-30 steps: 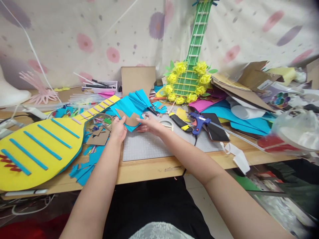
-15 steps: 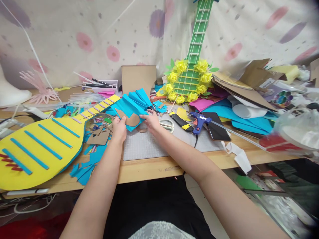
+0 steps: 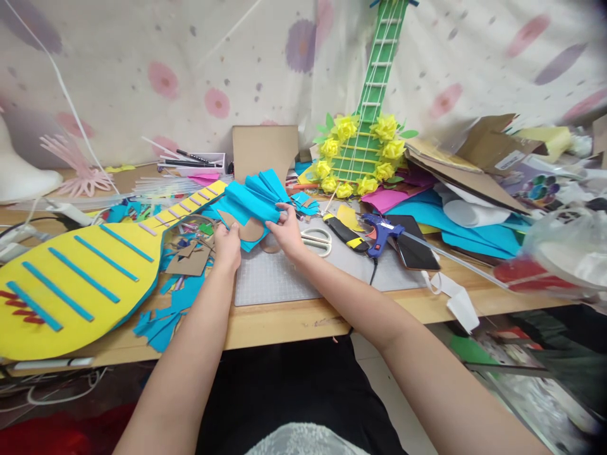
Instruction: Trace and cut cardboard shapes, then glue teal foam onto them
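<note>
My left hand (image 3: 228, 245) pinches a cut brown cardboard piece (image 3: 251, 230) together with a sheet of blue crepe paper (image 3: 253, 197) behind it. The cardboard has a rounded end at the right and a pointed end at the left. On the right edge of the crepe paper, my right hand (image 3: 287, 229) has its thumb and curled fingers gripping the sheet, which rises in folds. White-handled scissors (image 3: 317, 241) lie just right of that hand on the grey cutting mat (image 3: 270, 281); their blades are mostly hidden.
A yellow paper instrument (image 3: 90, 272) with blue strips lies at left, beside blue scraps (image 3: 164, 325). A green instrument (image 3: 365, 136) with yellow flowers leans at the back. At right are a yellow-black cutter (image 3: 345, 232), a blue glue gun (image 3: 379, 234) and a phone (image 3: 412, 243).
My right hand's fingers have shifted slightly up along the crepe paper's right edge, with the index finger raised and bent. My left hand and the cardboard stay nearly in place.
</note>
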The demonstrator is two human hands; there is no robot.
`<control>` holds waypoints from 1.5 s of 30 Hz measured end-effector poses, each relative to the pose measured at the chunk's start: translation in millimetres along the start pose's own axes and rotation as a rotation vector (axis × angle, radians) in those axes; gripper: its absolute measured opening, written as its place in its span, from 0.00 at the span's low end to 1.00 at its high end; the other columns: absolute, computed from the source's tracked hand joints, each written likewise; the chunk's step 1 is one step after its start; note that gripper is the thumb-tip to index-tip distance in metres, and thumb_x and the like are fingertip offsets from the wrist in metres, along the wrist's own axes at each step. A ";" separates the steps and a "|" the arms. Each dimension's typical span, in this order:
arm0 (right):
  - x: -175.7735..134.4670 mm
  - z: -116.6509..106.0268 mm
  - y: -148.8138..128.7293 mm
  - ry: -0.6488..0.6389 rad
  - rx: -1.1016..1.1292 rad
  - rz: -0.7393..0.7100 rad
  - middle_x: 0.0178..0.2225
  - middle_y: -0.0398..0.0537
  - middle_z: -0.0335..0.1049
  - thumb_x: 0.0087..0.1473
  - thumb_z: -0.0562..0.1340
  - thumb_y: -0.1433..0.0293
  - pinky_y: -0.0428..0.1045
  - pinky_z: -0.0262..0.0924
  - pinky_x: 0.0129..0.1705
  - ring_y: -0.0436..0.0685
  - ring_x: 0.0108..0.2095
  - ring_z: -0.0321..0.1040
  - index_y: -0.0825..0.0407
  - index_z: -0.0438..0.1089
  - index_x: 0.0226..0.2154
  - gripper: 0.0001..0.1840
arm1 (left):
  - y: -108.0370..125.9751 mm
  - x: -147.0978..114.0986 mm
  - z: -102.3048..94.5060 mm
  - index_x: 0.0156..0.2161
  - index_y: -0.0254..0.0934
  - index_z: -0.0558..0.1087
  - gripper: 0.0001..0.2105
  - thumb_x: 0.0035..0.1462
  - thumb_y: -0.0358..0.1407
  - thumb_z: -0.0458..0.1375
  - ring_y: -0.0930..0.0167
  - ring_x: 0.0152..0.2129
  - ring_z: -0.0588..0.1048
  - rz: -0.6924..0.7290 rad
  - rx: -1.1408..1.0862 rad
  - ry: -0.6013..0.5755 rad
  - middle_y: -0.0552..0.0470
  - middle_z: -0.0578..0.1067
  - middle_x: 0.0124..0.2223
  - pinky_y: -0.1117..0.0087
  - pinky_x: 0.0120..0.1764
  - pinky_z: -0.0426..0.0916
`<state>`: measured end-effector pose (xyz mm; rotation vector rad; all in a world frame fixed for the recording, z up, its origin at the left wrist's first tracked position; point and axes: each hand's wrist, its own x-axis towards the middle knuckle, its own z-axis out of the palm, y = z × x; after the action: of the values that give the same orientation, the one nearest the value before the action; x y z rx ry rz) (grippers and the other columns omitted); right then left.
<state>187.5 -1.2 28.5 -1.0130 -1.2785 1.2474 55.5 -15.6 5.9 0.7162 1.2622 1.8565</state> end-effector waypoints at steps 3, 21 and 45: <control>-3.7 -1.5 3.5 -0.050 -0.226 -0.146 0.28 0.40 0.62 0.46 0.57 0.73 0.51 0.63 0.39 0.52 0.30 0.66 0.51 0.52 0.48 0.25 | 0.4 -0.4 0.5 0.34 0.37 0.68 0.05 0.48 0.31 0.57 0.69 0.37 0.75 -0.017 -0.002 0.016 0.50 0.76 0.36 0.65 0.46 0.67; -20.6 -9.1 -5.7 -0.318 -0.948 -0.532 0.47 0.60 0.67 0.51 0.54 0.72 0.57 0.60 0.47 0.62 0.45 0.65 0.58 0.55 0.55 0.27 | 3.5 0.9 4.6 0.30 0.36 0.67 0.05 0.47 0.25 0.54 0.72 0.28 0.74 -0.153 -0.126 0.056 0.55 0.73 0.27 0.67 0.42 0.69; -19.5 -10.4 -1.5 -0.549 -1.024 -0.805 0.43 0.55 0.70 0.55 0.51 0.77 0.53 0.59 0.48 0.58 0.45 0.65 0.56 0.50 0.60 0.29 | 17.4 -3.9 7.7 0.25 0.34 0.66 0.12 0.43 0.16 0.48 0.75 0.24 0.73 -0.281 -0.311 0.050 0.55 0.73 0.23 0.71 0.39 0.69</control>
<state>200.0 -19.4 27.1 -0.6427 -2.5448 0.1623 58.9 -18.7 24.9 0.3102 1.0133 1.7881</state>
